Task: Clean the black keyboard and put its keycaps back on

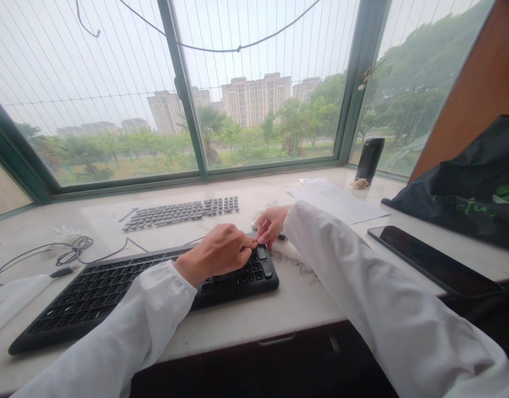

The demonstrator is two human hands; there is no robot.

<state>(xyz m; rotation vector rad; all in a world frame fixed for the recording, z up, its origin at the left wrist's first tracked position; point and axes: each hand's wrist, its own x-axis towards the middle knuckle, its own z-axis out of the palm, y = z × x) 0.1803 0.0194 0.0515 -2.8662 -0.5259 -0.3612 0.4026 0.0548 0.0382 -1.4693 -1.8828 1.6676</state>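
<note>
A white marble sill (246,326) carries a matte black plastic keyboard (84,293), with both hands over its right end. The left hand (215,254) and right hand (272,224) meet above the top right keys, their fingertips (254,241) pinched together; anything between them is too small to make out.

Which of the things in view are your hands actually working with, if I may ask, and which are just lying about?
Being worked with: left hand, right hand, black keyboard, slim pen-like tool.

Just lying about: second dark keyboard, printed papers, phone, black flask, black bag, black cable.
</note>
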